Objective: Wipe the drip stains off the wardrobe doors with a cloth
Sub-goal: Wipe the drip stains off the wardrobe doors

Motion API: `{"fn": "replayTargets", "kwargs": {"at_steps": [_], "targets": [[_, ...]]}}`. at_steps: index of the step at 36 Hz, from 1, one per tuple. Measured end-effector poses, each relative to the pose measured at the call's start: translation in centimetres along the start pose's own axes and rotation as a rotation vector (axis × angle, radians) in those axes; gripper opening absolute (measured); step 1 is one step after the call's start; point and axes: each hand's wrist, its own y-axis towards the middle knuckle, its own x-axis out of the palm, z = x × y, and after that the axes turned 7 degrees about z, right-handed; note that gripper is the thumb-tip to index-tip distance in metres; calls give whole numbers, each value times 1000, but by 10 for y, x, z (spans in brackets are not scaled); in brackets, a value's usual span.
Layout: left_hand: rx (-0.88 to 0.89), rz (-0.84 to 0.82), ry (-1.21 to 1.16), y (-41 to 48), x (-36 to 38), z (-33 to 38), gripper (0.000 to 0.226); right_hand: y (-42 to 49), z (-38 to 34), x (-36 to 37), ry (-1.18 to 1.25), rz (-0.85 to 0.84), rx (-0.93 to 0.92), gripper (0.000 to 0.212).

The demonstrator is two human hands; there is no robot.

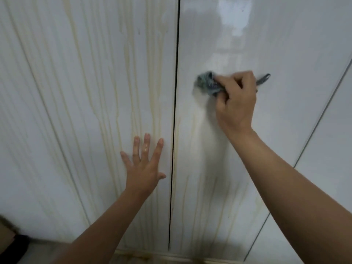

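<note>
A crumpled grey-blue cloth [206, 83] is gripped by the curled fingers [228, 80] of the right hand [236, 105] and pressed against the glossy white right wardrobe door [295, 44]. Yellowish drip stains [116, 103] are streaked down the left door [148, 54], where the left hand [144, 166] is laid flat, fingers spread.

Your left hand [143, 166] lies flat on the left door [85, 111]; your right hand [236, 103] presses the cloth [206, 81] on the right door [266, 44].

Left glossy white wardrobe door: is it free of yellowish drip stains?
No, yellowish drip streaks run down the glossy white left door around the flat left hand.
</note>
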Motion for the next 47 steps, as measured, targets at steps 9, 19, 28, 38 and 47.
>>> {"fn": "replayTargets", "kwargs": {"at_steps": [9,19,28,38,47], "targets": [[5,32,7,0,2,0,151,-94,-23,17,13,-213,-224,18],[2,12,45,1,3,0,150,-201,0,-11,177,-673,-525,12],[-51,-2,30,-38,14,1,139,-100,-19,21,87,-95,-78,30],[-24,-326,179,-105,34,3,148,-320,6,-13,125,-536,-273,7],[29,-225,205,-109,46,-3,143,-324,-2,-22,241,-536,-178,9]]}}
